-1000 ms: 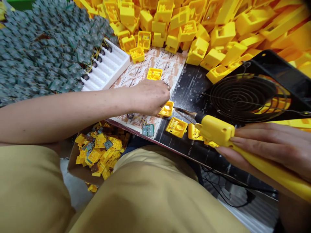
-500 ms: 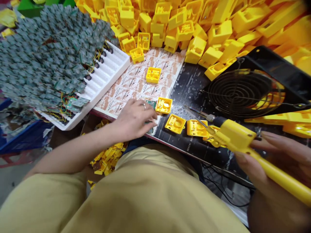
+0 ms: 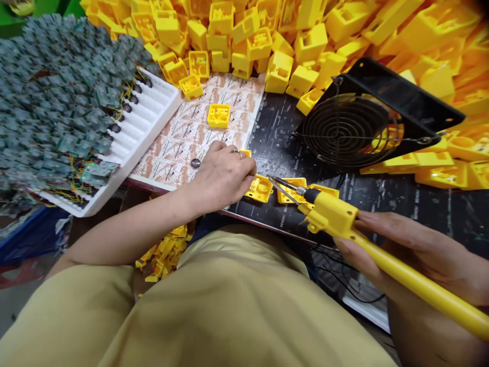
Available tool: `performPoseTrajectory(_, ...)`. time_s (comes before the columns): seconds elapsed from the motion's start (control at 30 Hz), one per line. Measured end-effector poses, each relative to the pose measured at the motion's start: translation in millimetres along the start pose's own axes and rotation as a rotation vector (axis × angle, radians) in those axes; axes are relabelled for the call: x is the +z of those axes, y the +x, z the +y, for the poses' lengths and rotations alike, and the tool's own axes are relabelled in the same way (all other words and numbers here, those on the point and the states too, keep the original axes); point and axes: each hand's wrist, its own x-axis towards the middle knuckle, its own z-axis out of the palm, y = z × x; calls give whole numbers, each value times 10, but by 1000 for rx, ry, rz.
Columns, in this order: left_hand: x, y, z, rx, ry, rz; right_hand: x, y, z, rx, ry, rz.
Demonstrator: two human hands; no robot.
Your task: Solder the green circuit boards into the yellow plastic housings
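My left hand (image 3: pixel 225 176), with a ring on one finger, is closed over a yellow case that it mostly covers; what its fingertips hold is hidden. A small round black part (image 3: pixel 195 163) lies just left of it. My right hand (image 3: pixel 412 250) grips a yellow soldering tool (image 3: pixel 336 211), whose metal tip points left over the open yellow cases. One open case (image 3: pixel 260 188) touches the area by my left fingertips, and another (image 3: pixel 291 189) lies under the tool's tip. A separate yellow case (image 3: pixel 219 115) sits farther back on the patterned sheet.
A white foam tray (image 3: pixel 153 127) at the left bears many green circuit boards (image 3: pixel 64 92) with wires. Yellow housings (image 3: pixel 278 71) are heaped along the back. A black fan (image 3: pixel 344 127) stands at the right, and cables hang below the table edge.
My left hand has moved right, onto the case beside it, and its fingers have drawn together. The round black part now shows. The view has shifted, and the tool tip is nearer my left hand.
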Motion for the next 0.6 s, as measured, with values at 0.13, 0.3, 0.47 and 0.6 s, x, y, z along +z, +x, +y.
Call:
performPoseTrajectory(0.13,-136,62,11,0,53,-190,41,67,152,-235,83,-38)
performPoseTrajectory(0.3,-205,154,-32,6,32,-315,62,161,148,-312,109,-119)
performPoseTrajectory(0.47,-169,154,-27,2,61,-297,82,180,132,-365,81,-108)
performPoseTrajectory(0.6,-170,142,6,32,125,-262,88,211,135,-408,26,-189)
